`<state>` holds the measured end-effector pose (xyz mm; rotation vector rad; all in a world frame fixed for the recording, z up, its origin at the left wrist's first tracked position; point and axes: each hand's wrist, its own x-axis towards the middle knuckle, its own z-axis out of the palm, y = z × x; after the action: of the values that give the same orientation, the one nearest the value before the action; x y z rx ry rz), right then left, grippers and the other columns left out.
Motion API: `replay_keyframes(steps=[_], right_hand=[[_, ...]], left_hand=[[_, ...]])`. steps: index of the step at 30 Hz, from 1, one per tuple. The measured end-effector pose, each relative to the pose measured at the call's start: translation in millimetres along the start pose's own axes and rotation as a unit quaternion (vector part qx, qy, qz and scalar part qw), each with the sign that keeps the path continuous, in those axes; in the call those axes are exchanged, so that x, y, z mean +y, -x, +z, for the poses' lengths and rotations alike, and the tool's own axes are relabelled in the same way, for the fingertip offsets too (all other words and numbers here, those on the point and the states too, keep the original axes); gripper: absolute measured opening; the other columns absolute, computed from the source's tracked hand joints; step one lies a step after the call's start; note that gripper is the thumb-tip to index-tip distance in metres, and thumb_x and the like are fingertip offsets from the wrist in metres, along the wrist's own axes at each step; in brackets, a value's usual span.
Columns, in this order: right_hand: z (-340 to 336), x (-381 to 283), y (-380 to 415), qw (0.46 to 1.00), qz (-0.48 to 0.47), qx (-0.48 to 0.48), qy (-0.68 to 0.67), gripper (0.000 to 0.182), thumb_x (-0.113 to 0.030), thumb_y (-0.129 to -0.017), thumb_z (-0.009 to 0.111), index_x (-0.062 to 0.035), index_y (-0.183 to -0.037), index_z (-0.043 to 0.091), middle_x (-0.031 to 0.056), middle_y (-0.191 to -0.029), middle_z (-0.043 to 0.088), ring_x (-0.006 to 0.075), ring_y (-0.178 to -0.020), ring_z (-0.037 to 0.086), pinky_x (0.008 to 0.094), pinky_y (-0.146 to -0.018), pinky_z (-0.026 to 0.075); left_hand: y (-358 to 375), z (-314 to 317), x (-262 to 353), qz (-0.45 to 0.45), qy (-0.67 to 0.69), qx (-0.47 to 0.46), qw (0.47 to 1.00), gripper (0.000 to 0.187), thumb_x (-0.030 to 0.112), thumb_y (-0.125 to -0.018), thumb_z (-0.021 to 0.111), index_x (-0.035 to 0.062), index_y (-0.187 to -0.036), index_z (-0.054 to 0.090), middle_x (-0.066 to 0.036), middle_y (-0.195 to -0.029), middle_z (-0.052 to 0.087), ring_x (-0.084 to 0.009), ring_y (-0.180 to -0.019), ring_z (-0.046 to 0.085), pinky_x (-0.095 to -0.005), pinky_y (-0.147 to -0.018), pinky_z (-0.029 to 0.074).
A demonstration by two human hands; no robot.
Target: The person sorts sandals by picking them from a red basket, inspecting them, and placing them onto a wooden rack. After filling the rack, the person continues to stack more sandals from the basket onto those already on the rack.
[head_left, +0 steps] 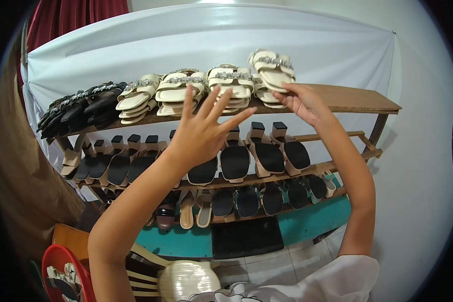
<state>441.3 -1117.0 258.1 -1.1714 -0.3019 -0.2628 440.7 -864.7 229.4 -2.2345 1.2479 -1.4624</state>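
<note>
A cream sandal (275, 70) with a jewelled strap is pinched at its toe end by my right hand (304, 103), raised over the right part of the top shelf. Below and beside it, another cream sandal (268, 94) rests on the shelf. My left hand (201, 126) is open with fingers spread, in front of the stacked cream sandals (181, 93), and overlaps their lower edge in this view. A further stack of cream sandals (230, 85) sits just right of my left fingers.
Black sandals (103, 103) fill the left end of the wooden top shelf (357, 99). Lower racks carry heeled shoes (235, 163) with black soles showing and several slides (186, 211). Near me are a cream chair (189, 279) and a red bucket (50, 259). White cloth (201, 35) hangs behind.
</note>
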Motion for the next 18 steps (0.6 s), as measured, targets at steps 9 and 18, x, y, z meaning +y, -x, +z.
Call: replay_keyframes(steps=[9,18], right_hand=[[-4,-3,0,0.990,0.050,-0.043,0.128,0.029,-0.009,-0.084,0.046,0.0124,-0.104,0.042,0.0165,-0.087,0.057,0.0142,-0.071,0.060,0.0201,-0.059,0.053],[-10,-7,-3,0.981,0.079,-0.021,0.174,0.023,-0.020,-0.084,0.051,0.0014,-0.091,0.048,0.0089,-0.070,0.058,0.0065,-0.052,0.054,0.0158,-0.046,0.048]], left_hand=[[-11,30,-8,-0.003,-0.110,-0.021,0.994,0.059,0.013,-0.071,0.057,0.0276,-0.126,0.039,-0.010,-0.121,0.042,-0.0220,-0.114,0.041,-0.0501,-0.095,0.024],[-10,38,-9,0.002,-0.137,0.038,0.990,0.053,0.008,-0.073,0.053,0.0236,-0.123,0.042,-0.009,-0.117,0.046,-0.0212,-0.104,0.048,-0.0396,-0.090,0.030]])
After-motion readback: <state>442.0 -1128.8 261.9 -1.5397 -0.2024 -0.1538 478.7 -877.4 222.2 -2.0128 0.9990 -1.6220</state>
